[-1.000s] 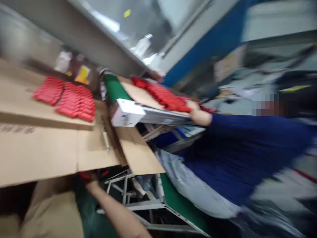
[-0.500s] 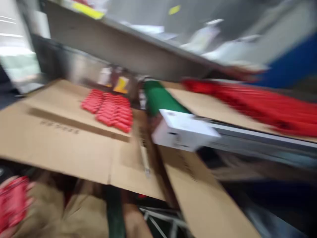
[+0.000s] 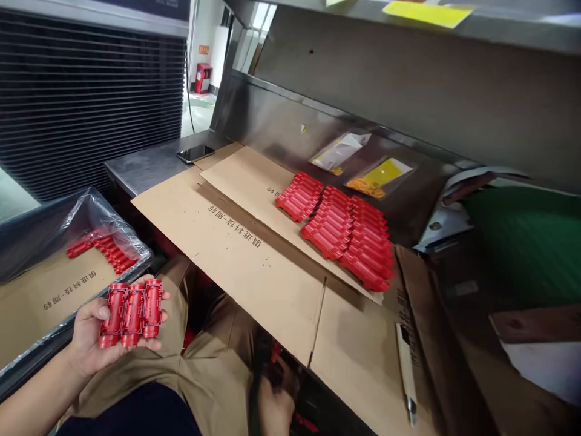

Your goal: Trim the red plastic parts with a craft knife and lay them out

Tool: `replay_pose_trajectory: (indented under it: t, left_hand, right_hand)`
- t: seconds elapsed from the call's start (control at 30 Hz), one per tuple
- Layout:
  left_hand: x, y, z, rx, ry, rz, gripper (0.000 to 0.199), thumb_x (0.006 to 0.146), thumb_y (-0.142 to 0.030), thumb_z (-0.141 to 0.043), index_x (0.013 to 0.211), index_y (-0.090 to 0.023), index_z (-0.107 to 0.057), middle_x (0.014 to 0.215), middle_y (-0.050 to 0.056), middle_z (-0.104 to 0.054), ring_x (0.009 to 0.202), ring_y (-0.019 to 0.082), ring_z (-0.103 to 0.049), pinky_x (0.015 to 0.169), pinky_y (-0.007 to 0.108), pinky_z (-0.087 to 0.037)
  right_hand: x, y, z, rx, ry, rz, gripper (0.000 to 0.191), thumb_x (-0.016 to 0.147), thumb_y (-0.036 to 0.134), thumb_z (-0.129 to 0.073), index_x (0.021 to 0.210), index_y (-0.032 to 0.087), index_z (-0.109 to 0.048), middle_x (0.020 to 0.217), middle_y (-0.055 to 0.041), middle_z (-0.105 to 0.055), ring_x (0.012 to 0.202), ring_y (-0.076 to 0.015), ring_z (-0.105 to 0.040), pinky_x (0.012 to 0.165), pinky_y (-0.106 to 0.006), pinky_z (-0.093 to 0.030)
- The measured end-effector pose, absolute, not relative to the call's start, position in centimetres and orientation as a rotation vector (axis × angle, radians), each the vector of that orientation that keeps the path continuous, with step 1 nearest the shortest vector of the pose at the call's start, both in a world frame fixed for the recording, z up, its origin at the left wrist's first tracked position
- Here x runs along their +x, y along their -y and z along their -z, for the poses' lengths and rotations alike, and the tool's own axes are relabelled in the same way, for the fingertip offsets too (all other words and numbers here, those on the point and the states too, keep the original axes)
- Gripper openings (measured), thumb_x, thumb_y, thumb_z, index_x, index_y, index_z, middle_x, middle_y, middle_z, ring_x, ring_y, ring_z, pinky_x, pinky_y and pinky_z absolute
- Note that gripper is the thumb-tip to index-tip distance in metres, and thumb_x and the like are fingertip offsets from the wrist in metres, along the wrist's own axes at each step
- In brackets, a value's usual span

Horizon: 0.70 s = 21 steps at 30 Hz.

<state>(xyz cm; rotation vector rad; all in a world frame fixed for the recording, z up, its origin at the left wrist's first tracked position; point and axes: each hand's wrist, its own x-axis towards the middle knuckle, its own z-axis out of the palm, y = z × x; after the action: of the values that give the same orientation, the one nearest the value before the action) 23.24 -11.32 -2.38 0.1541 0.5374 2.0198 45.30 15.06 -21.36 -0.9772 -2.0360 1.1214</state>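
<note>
My left hand holds three red plastic parts side by side across the palm, fingers beneath and thumb at their left edge. It is above my lap, beside a black bin lined with clear plastic. More red parts lie in the bin on a cardboard sheet. My right hand is low by my right thigh, below the bench edge. Its fingers look curled round something dark with a bit of red, half in shadow, which I cannot make out.
Cardboard covers the bench. Rows of red parts lie on a raised sheet there. A pen-like knife lies to the right, a phone far left. Plastic bags rest behind the parts. A green belt stands at right.
My view has swung left and down, bringing the bin and phone into sight. The left hand with the red parts now shows fully; the right hand has come into view below the bench edge.
</note>
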Motion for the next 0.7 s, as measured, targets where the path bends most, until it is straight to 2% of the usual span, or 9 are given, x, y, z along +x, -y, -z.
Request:
replay_pose_trajectory:
  t: [0.07,0.1,0.17,0.23,0.3,0.33,0.4,0.5,0.7]
  left_hand:
    - [22.9,11.8,2.4,0.114,-0.492,-2.037,0.085,0.072,-0.017,-0.06,0.157,-0.021,-0.056,0.139,0.021,-0.075,0.125,0.049,-0.071,0.101,0.079,-0.051]
    - [22.7,11.9,2.4,0.09,-0.47,-2.041,0.083,0.071,-0.018,-0.059,0.155,-0.02,-0.059,0.141,0.021,-0.074,0.127,0.049,-0.07,0.104,0.082,-0.046]
    - [22.4,11.9,2.5,0.065,-0.425,-2.034,0.081,0.071,-0.018,-0.059,0.152,-0.018,-0.063,0.143,0.021,-0.072,0.128,0.049,-0.069,0.109,0.084,-0.04]
    - [22.1,11.7,2.4,0.08,-0.362,-2.018,0.08,0.071,-0.018,-0.059,0.15,-0.017,-0.065,0.142,0.021,-0.073,0.129,0.048,-0.069,0.113,0.082,-0.038]
    - [21.8,11.5,2.4,0.092,-0.309,-2.009,0.078,0.071,-0.018,-0.059,0.149,-0.017,-0.066,0.137,0.02,-0.076,0.128,0.046,-0.07,0.115,0.079,-0.038]
    - [21.7,11.4,2.3,0.092,-0.291,-2.008,0.077,0.071,-0.018,-0.058,0.147,-0.017,-0.068,0.133,0.019,-0.078,0.128,0.045,-0.07,0.116,0.078,-0.038]
    - [21.3,11.4,2.2,0.086,-0.267,-2.015,0.071,0.072,-0.018,-0.057,0.142,-0.017,-0.072,0.124,0.017,-0.083,0.128,0.044,-0.07,0.118,0.076,-0.036]
    - [20.5,11.6,2.0,0.119,-0.229,-2.047,0.065,0.074,-0.021,-0.055,0.136,-0.015,-0.076,0.115,0.016,-0.085,0.133,0.042,-0.067,0.122,0.072,-0.033]
    - [17.9,12.7,1.1,0.228,-0.322,-2.032,0.079,0.073,-0.027,-0.053,0.151,-0.013,-0.062,0.121,0.018,-0.083,0.133,0.041,-0.066,0.12,0.067,-0.037]
  right_hand:
    - [44.6,-13.0,19.8,-0.91,2.011,-1.139,0.054,0.108,0.061,-0.048,0.12,0.012,-0.07,0.107,-0.0159,-0.074,0.096,-0.0291,-0.075,0.084,-0.044,-0.065]
    - [43.9,-11.9,18.4,-0.841,2.03,-1.181,0.05,0.107,0.059,-0.052,0.123,0.015,-0.07,0.111,-0.0151,-0.075,0.098,-0.028,-0.076,0.086,-0.042,-0.065]
    - [41.7,-10.0,14.5,-0.514,2.103,-1.381,0.047,0.105,0.053,-0.061,0.141,0.023,-0.063,0.137,-0.0148,-0.07,0.118,-0.0279,-0.073,0.101,-0.042,-0.063]
    - [38.6,-8.9,9.9,-0.201,2.189,-1.584,0.08,0.093,0.061,-0.077,0.161,0.031,-0.047,0.164,-0.0149,-0.05,0.149,-0.0337,-0.052,0.12,-0.051,-0.05]
    - [35.3,-8.6,5.9,-0.005,2.289,-1.727,0.114,0.076,0.063,-0.092,0.169,0.036,-0.032,0.176,-0.0133,-0.029,0.161,-0.0365,-0.034,0.128,-0.054,-0.039]
    - [33.8,-8.6,4.5,0.081,2.336,-1.768,0.12,0.073,0.059,-0.096,0.17,0.037,-0.029,0.177,-0.0126,-0.028,0.162,-0.0363,-0.032,0.13,-0.055,-0.035]
    - [31.4,-8.5,3.0,0.184,2.398,-1.791,0.116,0.075,0.046,-0.098,0.169,0.041,-0.03,0.174,-0.0103,-0.037,0.16,-0.0339,-0.037,0.131,-0.055,-0.033]
    - [29.3,-8.2,2.8,0.227,2.412,-1.766,0.111,0.073,0.033,-0.101,0.165,0.044,-0.038,0.167,-0.0071,-0.048,0.155,-0.0316,-0.045,0.129,-0.052,-0.038]
    - [26.8,-7.2,2.4,0.247,2.431,-1.752,0.112,0.071,0.032,-0.102,0.163,0.047,-0.04,0.166,-0.0065,-0.05,0.152,-0.0333,-0.048,0.127,-0.056,-0.04]
